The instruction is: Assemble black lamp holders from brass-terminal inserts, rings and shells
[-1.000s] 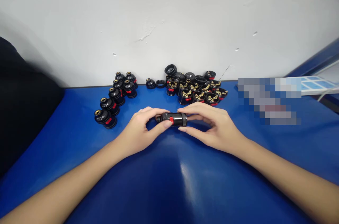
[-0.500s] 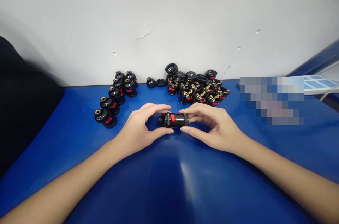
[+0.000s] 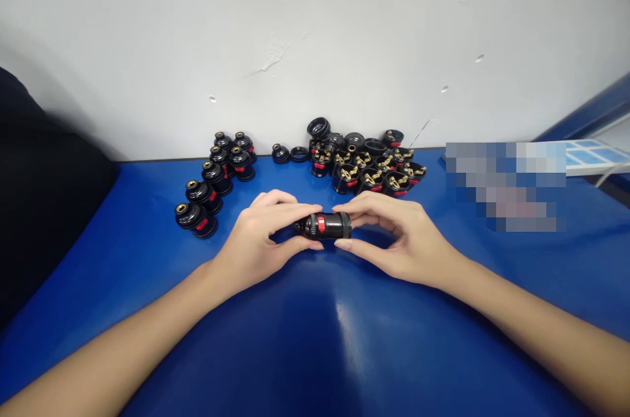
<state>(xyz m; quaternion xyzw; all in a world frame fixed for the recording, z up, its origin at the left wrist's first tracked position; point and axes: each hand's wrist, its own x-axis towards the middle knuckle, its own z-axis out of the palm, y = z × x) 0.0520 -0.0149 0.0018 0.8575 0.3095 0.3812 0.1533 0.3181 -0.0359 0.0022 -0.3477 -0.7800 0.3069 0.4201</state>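
A black lamp socket (image 3: 333,225) with a red switch lies sideways between my hands, its capped, narrow end to the left. My left hand (image 3: 268,230) grips the capped end, thumb on the near side and forefinger on the far side. Around the ringed right end, my right hand (image 3: 388,230) is closed with thumb and fingers. Beyond my left hand stand several capped lamp sockets (image 3: 201,194) with brass tops. Behind my right hand is a cluster of uncapped socket bodies (image 3: 371,179) showing brass contacts and red switches.
A loose domed cap (image 3: 280,153) and a black ring (image 3: 298,153) lie at the back of the blue table (image 3: 275,345), near the white wall (image 3: 315,29). A pixelated patch covers part of the right side, beside a white-and-blue panel (image 3: 598,154). Something dark (image 3: 44,187) fills the left edge.
My left forefinger has come down onto the socket's capped end, and the socket has turned slightly. My right hand stays nearly where it was.
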